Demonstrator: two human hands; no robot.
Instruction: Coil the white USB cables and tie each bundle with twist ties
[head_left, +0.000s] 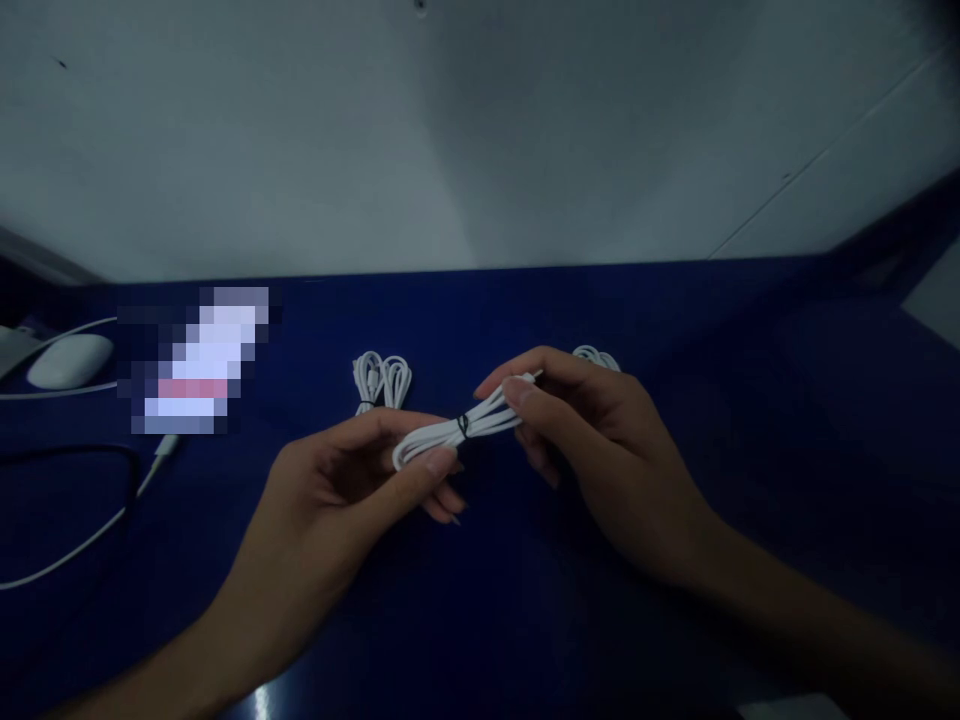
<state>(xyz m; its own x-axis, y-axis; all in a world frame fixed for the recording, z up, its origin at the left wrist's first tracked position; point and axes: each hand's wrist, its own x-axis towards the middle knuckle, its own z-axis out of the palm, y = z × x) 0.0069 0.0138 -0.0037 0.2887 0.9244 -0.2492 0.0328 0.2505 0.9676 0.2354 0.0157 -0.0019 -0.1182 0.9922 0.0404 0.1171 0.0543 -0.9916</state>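
Both hands on a tied white cable bundle, held between them over the blue tabletop [465, 630].
Left hand [322, 480] pinches the white cable bundle [427, 438] at its looped end, thumb on top; right hand [607, 430] pinches the other end, near what looks like a connector tip [535, 377]. Black tie [463, 428] at the middle. From here I'd call it light, soft and bendy, smooth enough to slide a bit, hardly fragile; the connector is probably the stiff part. Best grip likely at the tie, where strands gather; loose loops could splay. Another coiled cable [397, 376] lies behind the left hand.
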